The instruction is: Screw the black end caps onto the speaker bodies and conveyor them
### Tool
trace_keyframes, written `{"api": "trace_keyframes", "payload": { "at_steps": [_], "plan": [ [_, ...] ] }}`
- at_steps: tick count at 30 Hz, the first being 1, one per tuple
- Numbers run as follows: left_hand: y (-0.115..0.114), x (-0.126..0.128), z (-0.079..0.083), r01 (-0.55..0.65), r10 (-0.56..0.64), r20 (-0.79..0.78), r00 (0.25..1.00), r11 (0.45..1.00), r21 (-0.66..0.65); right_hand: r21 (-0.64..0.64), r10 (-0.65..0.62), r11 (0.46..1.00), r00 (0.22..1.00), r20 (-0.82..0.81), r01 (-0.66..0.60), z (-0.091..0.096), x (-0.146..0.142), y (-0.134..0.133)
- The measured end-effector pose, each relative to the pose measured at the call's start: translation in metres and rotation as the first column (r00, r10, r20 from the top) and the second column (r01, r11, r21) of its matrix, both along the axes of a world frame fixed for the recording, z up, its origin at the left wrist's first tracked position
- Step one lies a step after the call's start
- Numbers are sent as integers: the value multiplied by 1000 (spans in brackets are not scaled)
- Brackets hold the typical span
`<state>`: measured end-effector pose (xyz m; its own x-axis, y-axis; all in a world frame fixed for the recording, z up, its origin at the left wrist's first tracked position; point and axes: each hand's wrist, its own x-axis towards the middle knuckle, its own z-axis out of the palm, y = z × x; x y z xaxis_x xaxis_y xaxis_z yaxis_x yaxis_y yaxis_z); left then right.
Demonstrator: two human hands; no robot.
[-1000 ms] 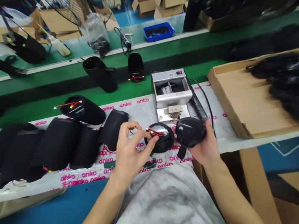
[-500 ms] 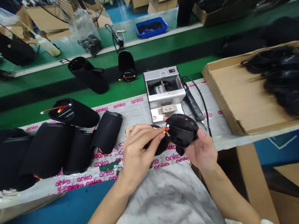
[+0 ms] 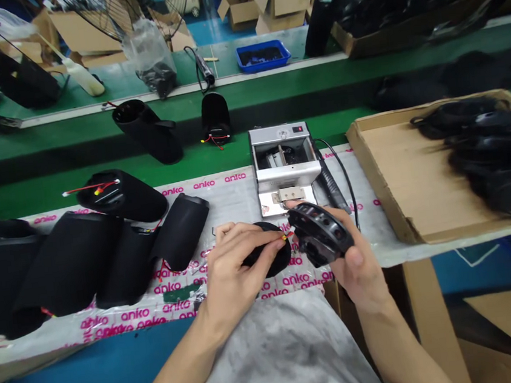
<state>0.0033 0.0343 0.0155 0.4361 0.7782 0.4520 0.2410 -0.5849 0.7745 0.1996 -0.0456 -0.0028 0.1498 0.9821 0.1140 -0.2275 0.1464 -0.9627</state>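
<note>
My left hand [image 3: 239, 269] holds a round black speaker end cap [image 3: 267, 257], and its fingertips pinch the short red and yellow wires [image 3: 285, 236] at the cap's edge. My right hand [image 3: 358, 263] grips a black ribbed round speaker part [image 3: 320, 233] with several holes in its face. The two parts sit close together above the table, with the wires between them. My fingers hide much of the cap, and the wires' full path is hidden.
Several black fabric-covered speaker bodies [image 3: 71, 265] lie left on an anko-printed table cover [image 3: 232, 188]. Ahead stands a silver machine [image 3: 282, 158], with a corded soldering iron [image 3: 332, 189] beside it. A cardboard tray [image 3: 401, 188] holds black parts at right. A green conveyor belt [image 3: 143, 167] runs behind.
My right hand has turned the black part, and its ribbed, holed face now shows. My left hand has moved the cap and wires closer to it, and the cap's inner face is turned out of sight.
</note>
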Motion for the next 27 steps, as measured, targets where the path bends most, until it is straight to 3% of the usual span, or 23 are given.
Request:
{"api": "trace_keyframes", "payload": {
  "at_steps": [8, 20, 27],
  "plan": [
    [2, 0, 1, -3, 3, -1, 1000, 1000, 11, 55, 74, 995, 995, 70, -78, 2, 9, 7],
    [0, 3, 1, -42, 42, 31, 999, 999, -20, 96, -49, 995, 955, 292, 22, 4, 2, 4],
    [2, -5, 1, 0, 2, -20, 1000, 997, 75, 49, 62, 995, 935, 349, -84, 19, -1, 16]
  ]
}}
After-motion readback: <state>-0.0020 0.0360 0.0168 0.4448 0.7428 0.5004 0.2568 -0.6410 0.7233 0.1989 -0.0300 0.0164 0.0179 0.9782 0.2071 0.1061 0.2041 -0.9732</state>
